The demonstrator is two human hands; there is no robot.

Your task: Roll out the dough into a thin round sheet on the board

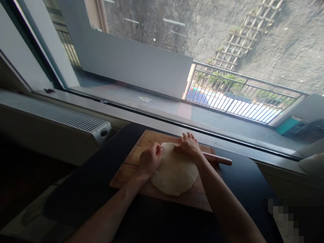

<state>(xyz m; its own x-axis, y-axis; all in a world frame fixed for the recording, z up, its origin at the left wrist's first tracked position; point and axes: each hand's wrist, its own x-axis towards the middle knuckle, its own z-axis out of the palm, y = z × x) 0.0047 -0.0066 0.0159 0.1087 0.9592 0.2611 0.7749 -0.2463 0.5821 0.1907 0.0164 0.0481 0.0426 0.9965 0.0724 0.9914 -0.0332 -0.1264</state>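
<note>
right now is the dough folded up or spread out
Mostly spread out: the dough lies as a broad, roughly round sheet on the wooden board. Near the right hand, I cannot tell.

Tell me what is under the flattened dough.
A wooden board shows around the flattened dough; the board's surface directly beneath is covered and can't be seen.

Indoor room; radiator (54, 113); large window (164, 74)

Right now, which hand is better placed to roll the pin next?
Probably the right hand: it lies over the rolling pin; the left hand is curled at the edge of the dough, off the pin.
</note>
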